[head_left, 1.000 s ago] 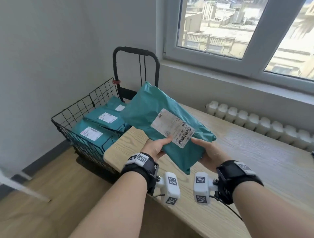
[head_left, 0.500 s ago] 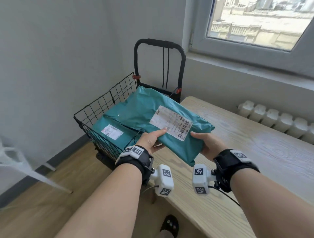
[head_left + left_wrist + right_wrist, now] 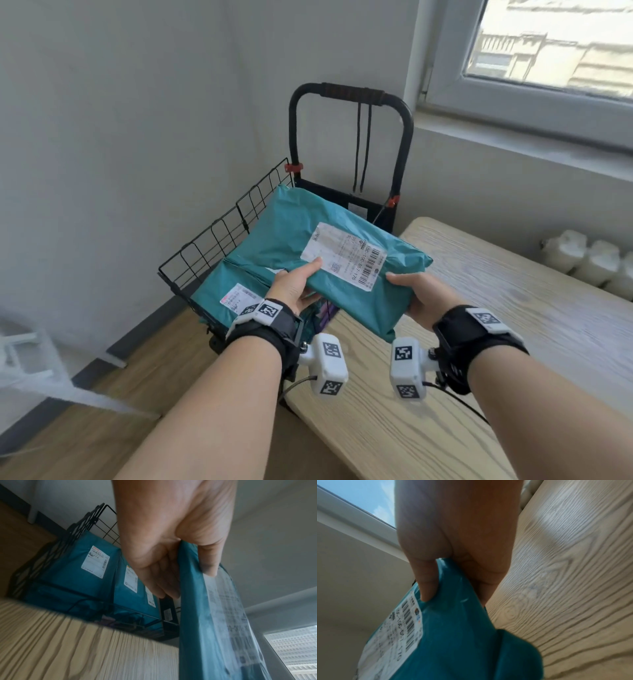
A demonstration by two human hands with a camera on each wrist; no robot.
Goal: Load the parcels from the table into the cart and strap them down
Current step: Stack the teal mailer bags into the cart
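While it was being held higher and more over the table a second ago, the parcel is now being lowered across the cart in the head view, so loading of this one is judged nearly finished and strapping not begun. It is being gripped by the left hand and the right hand at its near edge, thumbs on top. A labelled parcel is lying in the basket beneath.

In the left wrist view, the parcel is being pinched between thumb and fingers; two or three labelled parcels are being kept side by side in the cart.

In the right wrist view, the parcel is being clasped by the right hand just above the table.
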